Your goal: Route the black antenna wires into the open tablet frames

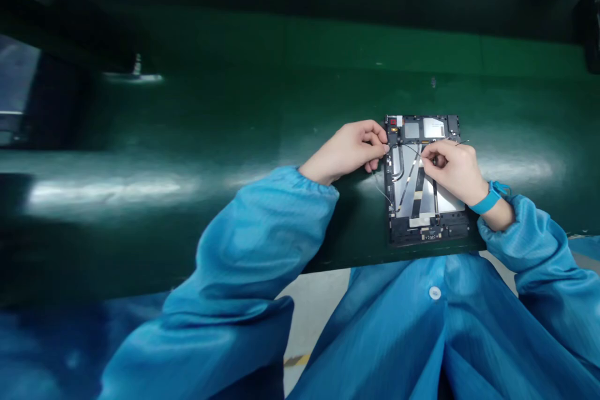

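Observation:
An opened tablet (424,228) lies back-off on the green conveyor belt (234,137), showing its battery, boards and flat cables. My left hand (349,151) rests at the tablet's upper left edge, fingers curled and pinched on a thin wire (409,147). My right hand (452,167) sits over the tablet's upper right part, fingers pinched on the same thin wire, which runs between the two hands. A second loose strand hangs down by the tablet's left edge. Both arms wear blue smock sleeves; a blue strap (490,197) circles my right wrist.
The belt stretches wide to the left with bright light reflections (107,190). A dark machine part (588,25) stands at the far right, and a grey object (14,84) at the far left. Pale floor (314,306) shows below the belt's near edge.

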Demonstrator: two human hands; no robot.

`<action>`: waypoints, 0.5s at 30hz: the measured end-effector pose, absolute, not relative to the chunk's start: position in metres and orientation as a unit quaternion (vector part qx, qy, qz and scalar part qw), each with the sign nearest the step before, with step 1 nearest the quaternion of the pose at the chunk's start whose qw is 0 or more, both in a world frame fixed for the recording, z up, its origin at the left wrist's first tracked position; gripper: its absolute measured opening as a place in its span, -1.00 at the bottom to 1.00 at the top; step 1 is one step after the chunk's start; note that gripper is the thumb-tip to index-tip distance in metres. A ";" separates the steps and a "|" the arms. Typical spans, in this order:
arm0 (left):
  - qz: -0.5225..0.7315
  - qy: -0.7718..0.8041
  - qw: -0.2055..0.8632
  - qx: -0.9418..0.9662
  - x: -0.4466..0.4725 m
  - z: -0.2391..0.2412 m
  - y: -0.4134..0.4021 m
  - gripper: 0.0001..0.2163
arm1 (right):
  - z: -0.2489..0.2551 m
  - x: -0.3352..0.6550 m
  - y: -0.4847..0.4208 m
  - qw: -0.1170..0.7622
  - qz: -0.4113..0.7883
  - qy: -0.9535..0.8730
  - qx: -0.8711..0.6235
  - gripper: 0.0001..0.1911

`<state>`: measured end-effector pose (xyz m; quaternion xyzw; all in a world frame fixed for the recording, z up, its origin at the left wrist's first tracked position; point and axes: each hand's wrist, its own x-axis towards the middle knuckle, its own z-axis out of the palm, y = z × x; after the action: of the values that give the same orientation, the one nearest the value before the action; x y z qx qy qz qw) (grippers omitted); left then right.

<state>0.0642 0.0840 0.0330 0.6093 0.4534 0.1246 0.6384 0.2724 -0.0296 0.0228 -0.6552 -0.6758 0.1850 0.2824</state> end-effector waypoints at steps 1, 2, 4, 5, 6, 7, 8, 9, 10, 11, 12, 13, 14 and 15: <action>0.116 0.449 0.640 0.613 0.064 0.034 0.086 -0.81 | 0.023 0.272 -0.030 0.283 0.184 -0.676 -0.655 -0.80; 0.107 0.443 0.644 0.615 0.064 0.034 0.088 -0.82 | 0.023 0.273 -0.030 0.283 0.184 -0.676 -0.655 -0.80; 0.094 0.436 0.651 0.614 0.063 0.035 0.090 -0.82 | 0.022 0.273 -0.030 0.286 0.183 -0.676 -0.653 -0.80; 0.092 0.436 0.653 0.613 0.063 0.035 0.091 -0.82 | 0.022 0.273 -0.030 0.289 0.184 -0.677 -0.652 -0.80; 0.094 0.437 0.653 0.611 0.063 0.035 0.092 -0.81 | 0.022 0.273 -0.030 0.291 0.185 -0.677 -0.650 -0.81; 0.096 0.440 0.652 0.610 0.064 0.034 0.092 -0.81 | 0.022 0.273 -0.031 0.292 0.186 -0.678 -0.649 -0.81; 0.099 0.442 0.652 0.608 0.064 0.034 0.091 -0.81 | 0.022 0.273 -0.031 0.291 0.188 -0.678 -0.649 -0.81; 0.102 0.445 0.652 0.605 0.064 0.033 0.090 -0.80 | 0.022 0.273 -0.031 0.288 0.189 -0.677 -0.650 -0.81; 0.107 0.449 0.653 0.600 0.065 0.032 0.088 -0.80 | 0.022 0.273 -0.031 0.285 0.189 -0.677 -0.652 -0.81; 0.112 0.454 0.654 0.595 0.065 0.031 0.087 -0.79 | 0.022 0.273 -0.031 0.282 0.189 -0.677 -0.653 -0.80; 0.118 0.460 0.654 0.589 0.066 0.031 0.085 -0.79 | 0.022 0.273 -0.031 0.282 0.188 -0.678 -0.652 -0.80; 0.124 0.466 0.653 0.584 0.067 0.030 0.083 -0.78 | 0.022 0.273 -0.030 0.283 0.187 -0.679 -0.651 -0.80; 0.129 0.472 0.652 0.579 0.068 0.030 0.082 -0.77 | 0.022 0.274 -0.030 0.285 0.185 -0.681 -0.649 -0.79; 0.132 0.478 0.649 0.577 0.068 0.030 0.080 -0.77 | 0.021 0.274 -0.030 0.286 0.185 -0.682 -0.647 -0.79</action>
<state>0.0682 0.0805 0.0298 0.5768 0.4784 0.1319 0.6489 0.2744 -0.0301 0.0215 -0.6467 -0.6824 0.1850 0.2862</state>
